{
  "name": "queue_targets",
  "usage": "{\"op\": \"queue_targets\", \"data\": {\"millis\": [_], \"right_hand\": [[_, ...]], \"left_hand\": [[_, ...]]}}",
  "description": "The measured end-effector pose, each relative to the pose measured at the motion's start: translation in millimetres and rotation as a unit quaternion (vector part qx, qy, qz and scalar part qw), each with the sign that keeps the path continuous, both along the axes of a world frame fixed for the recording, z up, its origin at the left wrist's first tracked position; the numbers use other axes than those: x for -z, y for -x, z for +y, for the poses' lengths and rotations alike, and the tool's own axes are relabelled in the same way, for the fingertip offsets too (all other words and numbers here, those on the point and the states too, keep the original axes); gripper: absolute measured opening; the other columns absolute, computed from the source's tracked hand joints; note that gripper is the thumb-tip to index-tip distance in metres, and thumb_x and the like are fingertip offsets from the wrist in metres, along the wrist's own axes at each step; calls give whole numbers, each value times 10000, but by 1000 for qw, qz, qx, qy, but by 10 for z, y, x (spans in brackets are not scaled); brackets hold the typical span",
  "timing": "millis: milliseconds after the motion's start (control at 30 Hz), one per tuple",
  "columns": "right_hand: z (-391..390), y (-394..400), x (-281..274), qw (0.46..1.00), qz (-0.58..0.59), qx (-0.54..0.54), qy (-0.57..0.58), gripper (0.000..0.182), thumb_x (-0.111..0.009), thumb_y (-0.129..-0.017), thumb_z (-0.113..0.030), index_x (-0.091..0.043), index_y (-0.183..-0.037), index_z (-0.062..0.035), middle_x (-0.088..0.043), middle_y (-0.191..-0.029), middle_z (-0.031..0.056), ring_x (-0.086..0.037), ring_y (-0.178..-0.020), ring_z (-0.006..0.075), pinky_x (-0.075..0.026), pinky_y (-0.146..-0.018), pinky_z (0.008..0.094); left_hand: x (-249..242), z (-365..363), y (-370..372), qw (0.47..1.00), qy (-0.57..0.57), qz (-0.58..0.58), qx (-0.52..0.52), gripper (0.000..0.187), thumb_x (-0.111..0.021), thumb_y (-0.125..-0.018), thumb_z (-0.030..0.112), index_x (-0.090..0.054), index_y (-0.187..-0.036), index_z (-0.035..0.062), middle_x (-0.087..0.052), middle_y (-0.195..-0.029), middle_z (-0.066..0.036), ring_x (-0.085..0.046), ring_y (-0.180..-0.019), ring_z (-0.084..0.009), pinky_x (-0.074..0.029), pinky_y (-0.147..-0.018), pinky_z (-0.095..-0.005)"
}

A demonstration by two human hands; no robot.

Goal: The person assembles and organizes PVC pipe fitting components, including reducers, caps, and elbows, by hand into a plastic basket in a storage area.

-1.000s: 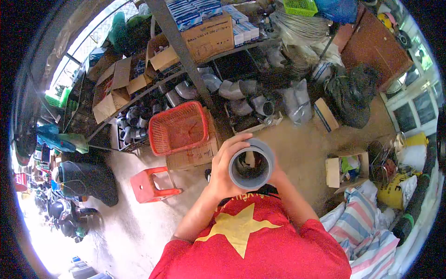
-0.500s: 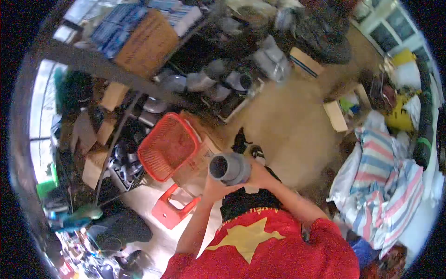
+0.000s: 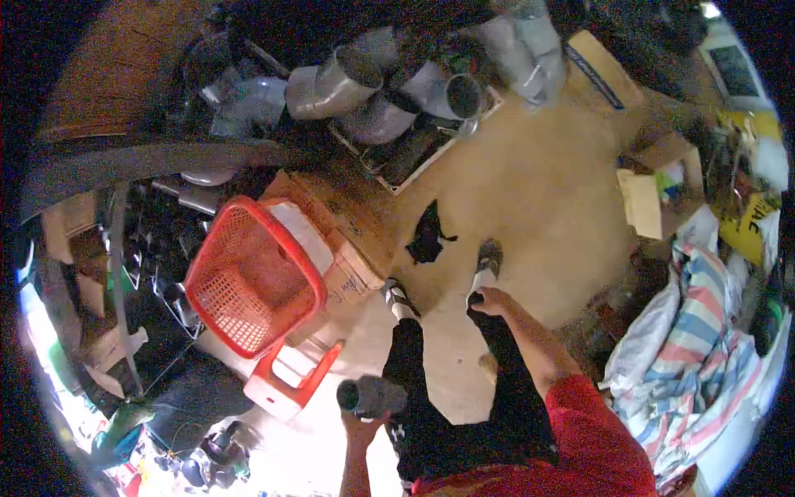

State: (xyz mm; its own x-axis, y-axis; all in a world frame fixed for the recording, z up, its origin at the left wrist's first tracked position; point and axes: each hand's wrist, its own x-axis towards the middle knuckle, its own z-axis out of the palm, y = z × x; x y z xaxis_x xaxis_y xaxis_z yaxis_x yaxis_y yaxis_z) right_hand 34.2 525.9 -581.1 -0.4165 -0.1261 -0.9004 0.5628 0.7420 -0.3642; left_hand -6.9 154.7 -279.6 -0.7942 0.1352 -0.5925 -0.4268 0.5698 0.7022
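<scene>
A grey pipe fitting (image 3: 379,397) is held low on the left, beside my thigh, with its open end facing left. My left hand (image 3: 362,427) grips it from below. My right hand (image 3: 490,301) is at my right knee, touching the black trouser leg, its fingers closed; whether they pinch the cloth I cannot make out. Left of my legs, a red plastic basket (image 3: 257,282) tilts above a red stool (image 3: 281,387), against a cardboard box (image 3: 354,269).
Large grey pipe fittings (image 3: 335,83) lie around a crate (image 3: 393,178) ahead. A black scrap (image 3: 428,235) is on the floor. An open carton (image 3: 642,204) and a striped sack (image 3: 691,348) stand at the right.
My hands have come apart. The left one has lowered the fitting to the left; the right one has let go of it and moved to my knee. The view has shifted and my legs now show.
</scene>
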Motion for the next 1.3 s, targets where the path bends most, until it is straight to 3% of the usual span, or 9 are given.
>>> {"op": "queue_targets", "data": {"millis": [167, 267, 333, 433, 500, 767, 867, 1067, 1300], "right_hand": [[-228, 788, 1154, 997, 62, 41, 21, 676, -653, -791, -469, -497, -1293, -45, -517, -1299, 207, -526, -1166, 361, -419, -996, 419], [-430, 1108, 1985, 985, 90, 139, 57, 650, -669, -804, -442, -495, -1302, -62, -524, -1293, 195, -516, -1184, 339, -455, -952, 436], [-641, 1159, 2433, 982, 121, 139, 37, 642, -711, -781, -424, -515, -1291, -86, -512, -1292, 214, -513, -1196, 294, -499, -895, 416], [-779, 1467, 2386, 879, -110, 446, 124, 661, -726, -762, -450, -522, -1292, -113, -480, -1329, 205, -486, -1224, 283, -505, -887, 424], [-981, 1074, 3359, 937, 28, 347, 35, 559, -756, -731, -411, -617, -1164, -88, -600, -1171, 175, -569, -1114, 264, -531, -817, 396], [-879, 908, 3262, 939, 126, 317, -37, 463, -767, -688, -390, -678, -979, -42, -686, -920, 144, -650, -885, 247, -523, -775, 348], [-793, 581, 2807, 953, 141, 268, -7, 487, -754, -682, -423, -666, -990, -56, -677, -941, 142, -642, -902, 260, -514, -791, 363], [-294, -291, 2079, 968, 171, 181, 16, 534, -729, -670, -488, -642, -1010, -85, -661, -982, 138, -625, -937, 284, -494, -823, 394], [981, -854, 1248, 983, 174, 29, -46, 475, -664, -713, -490, -633, -963, -87, -667, -963, 79, -624, -927, 269, -498, -831, 394]], "left_hand": [[593, 134, -295, 982, 33, -82, -166, 596, -830, -644, 112, -565, -1172, 31, -608, -1130, -89, -586, -1041, -238, -480, -909, -399], [1246, 35, -662, 995, 73, -62, -41, 516, -725, -776, 296, -546, -1202, 65, -583, -1186, -72, -567, -1061, -272, -461, -930, -440], [1940, 322, -569, 973, -21, -144, -179, 501, -695, -793, 311, -541, -1204, 69, -578, -1186, -68, -558, -1071, -269, -456, -936, -442], [3316, 838, -108, 868, -203, -226, -394, 482, -650, -817, 333, -534, -1207, 74, -572, -1187, -62, -544, -1086, -266, -448, -944, -445], [4025, 1125, 240, 789, -299, -243, -478, 471, -619, -834, 348, -530, -1209, 78, -568, -1187, -58, -534, -1097, -264, -444, -950, -447], [4547, 1232, 579, 739, -370, -221, -518, 465, -500, -896, 419, -515, -1232, 97, -558, -1203, -48, -508, -1134, -271, -425, -972, -473], [4155, 1222, 609, 744, -383, -217, -503, 485, -521, -878, 402, -510, -1252, 94, -562, -1216, -60, -521, -1125, -283, -430, -965, -485], [1955, 1136, 745, 913, -173, -139, -343, 523, -624, -810, 300, -493, -1261, 70, -563, -1210, -85, -540, -1094, -278, -450, -941, -464], [-325, 1473, 428, 992, -1, 8, -125, 621, -744, -731, 182, -474, -1272, 42, -565, -1203, -115, -563, -1057, -271, -473, -913, -439]]}}
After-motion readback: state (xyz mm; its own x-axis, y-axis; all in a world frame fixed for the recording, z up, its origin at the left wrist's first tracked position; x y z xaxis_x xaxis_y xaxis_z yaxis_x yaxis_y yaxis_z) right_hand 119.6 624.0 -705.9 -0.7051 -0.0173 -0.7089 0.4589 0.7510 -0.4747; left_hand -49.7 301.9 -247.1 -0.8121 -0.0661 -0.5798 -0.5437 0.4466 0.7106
